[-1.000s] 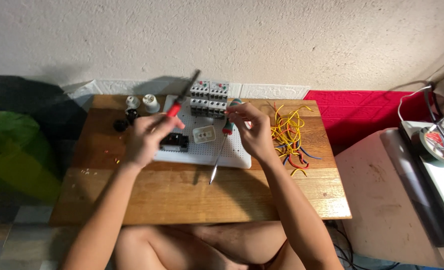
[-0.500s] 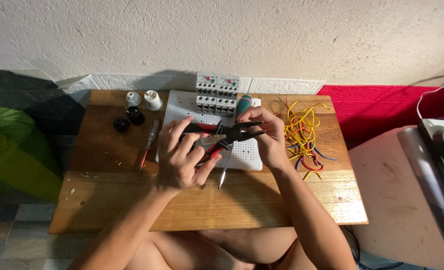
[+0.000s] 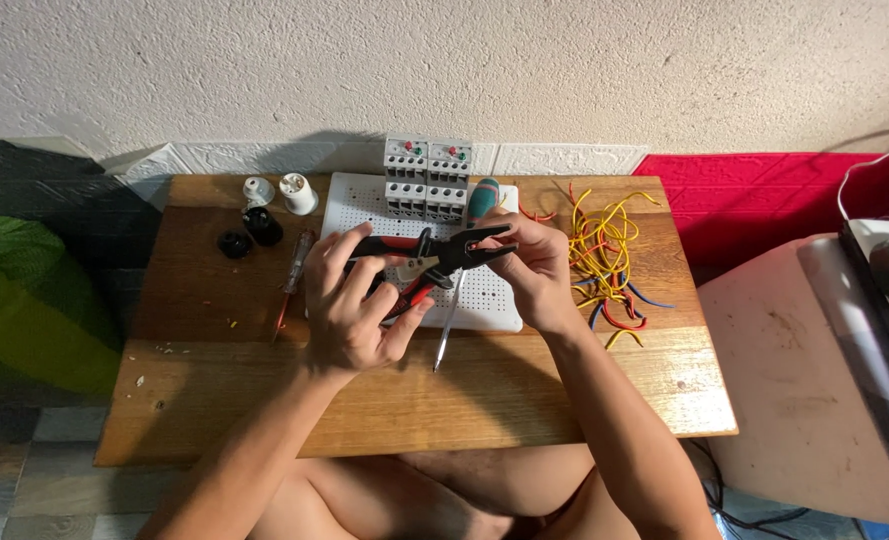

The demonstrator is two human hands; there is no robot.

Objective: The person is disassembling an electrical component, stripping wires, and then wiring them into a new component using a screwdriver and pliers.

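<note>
My left hand (image 3: 349, 305) grips the red-and-black handles of a pair of pliers (image 3: 434, 257) above a white perforated board (image 3: 484, 305). My right hand (image 3: 534, 270) is closed beside the plier jaws, fingers pinched at their tip; whatever it pinches is too small to see. A screwdriver with a green-and-red handle (image 3: 479, 205) lies under the hands, its shaft (image 3: 447, 325) pointing at me. Grey switchgear modules (image 3: 426, 178) stand at the board's far edge.
A low wooden table (image 3: 264, 400) holds a red-handled screwdriver (image 3: 292, 280), two white and two black lamp holders (image 3: 264, 210) at the far left, and a tangle of yellow, red and blue wires (image 3: 609, 260) at the right. A wall rises behind; a white appliance (image 3: 804, 370) stands to the right.
My left hand laid the red-handled screwdriver on the table and took up the pliers. My right hand let go of the green-handled screwdriver and moved to the plier jaws.
</note>
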